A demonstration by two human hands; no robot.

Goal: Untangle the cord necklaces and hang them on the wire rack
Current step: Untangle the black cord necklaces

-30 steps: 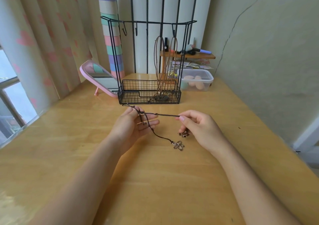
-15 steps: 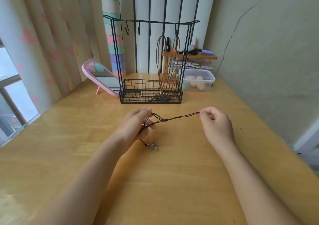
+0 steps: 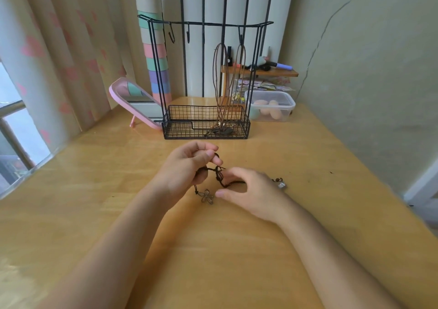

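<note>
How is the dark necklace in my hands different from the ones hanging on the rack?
The dark necklace has near-black cord; the hung necklaces are brown. It is bunched and tangled between the left hand and right hand; they hang in long loops from the wire rack. Both are cord with pendants.

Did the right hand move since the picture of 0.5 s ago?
Yes. The right hand moved left, toward the left hand that grips the cord. It was right of the rack's right edge; now it lies in front of that edge.
</note>
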